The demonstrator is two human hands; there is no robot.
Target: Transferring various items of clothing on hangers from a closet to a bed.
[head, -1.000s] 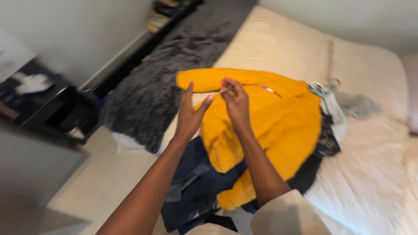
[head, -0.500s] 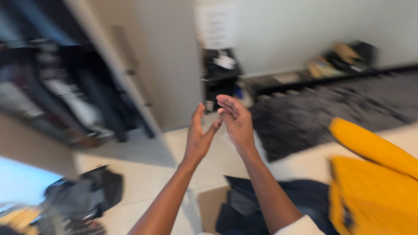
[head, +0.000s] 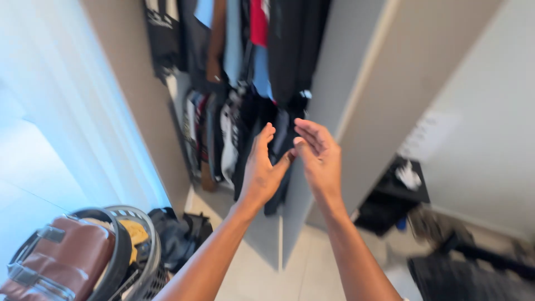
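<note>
Now we raise our left hand [head: 263,170] and right hand [head: 319,156], each grip open and empty, palms nearly touching, just before the hanging clothes [head: 245,67].

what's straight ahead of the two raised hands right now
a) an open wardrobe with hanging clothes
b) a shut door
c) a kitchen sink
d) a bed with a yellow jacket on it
a: the left hand and right hand are raised empty, fingers spread, in front of an open wardrobe with dark, red and light blue hanging clothes inside.
</note>
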